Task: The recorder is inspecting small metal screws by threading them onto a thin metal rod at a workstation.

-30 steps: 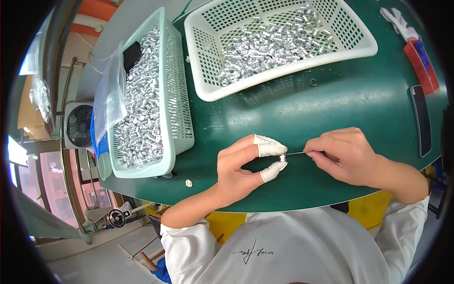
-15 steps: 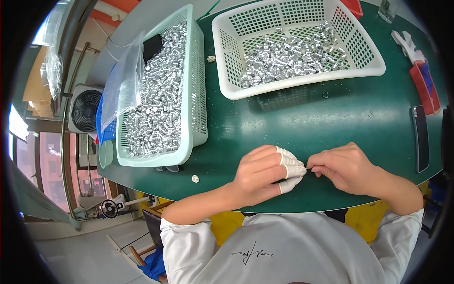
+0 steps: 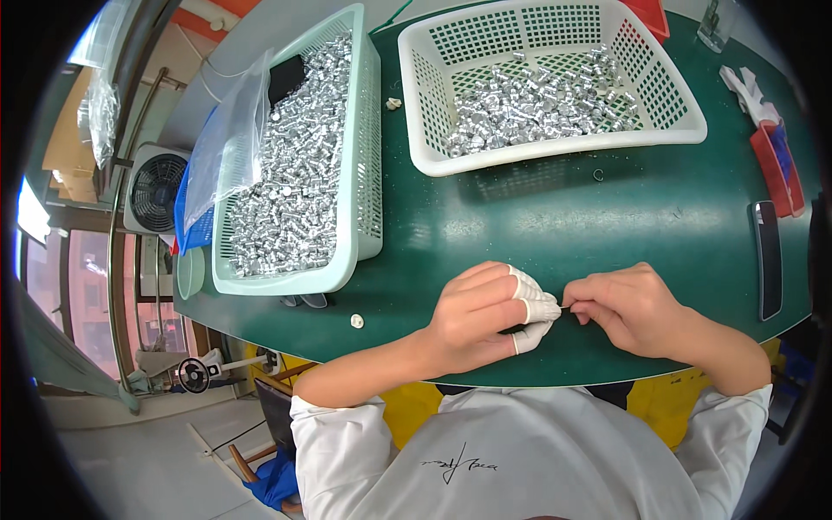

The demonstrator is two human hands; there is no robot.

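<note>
Over the near edge of the green table, my left hand [image 3: 485,314] is closed, with white finger cots [image 3: 539,305] on its fingertips. Whatever those fingers pinch is hidden behind them. Close to its right, my right hand [image 3: 628,305] is bare and closed in a pinch. A thin, pale end of something [image 3: 563,307] shows at its fingertips, pointing toward the left fingertips; its kind is too small to tell. Beyond my hands stands a white basket [image 3: 555,156] holding many small shiny metal fittings [image 3: 537,108].
A pale green basket [image 3: 347,208] heaped with similar metal parts stands left, a clear plastic bag [image 3: 230,152] over its side. At right lie a dark phone [image 3: 768,260] and a red bin [image 3: 777,169]. A small white lump [image 3: 357,321] sits near my left forearm.
My hands keep the same pinched pose, fingertips close together. The view has shifted slightly, so the baskets appear a little higher and farther right.
</note>
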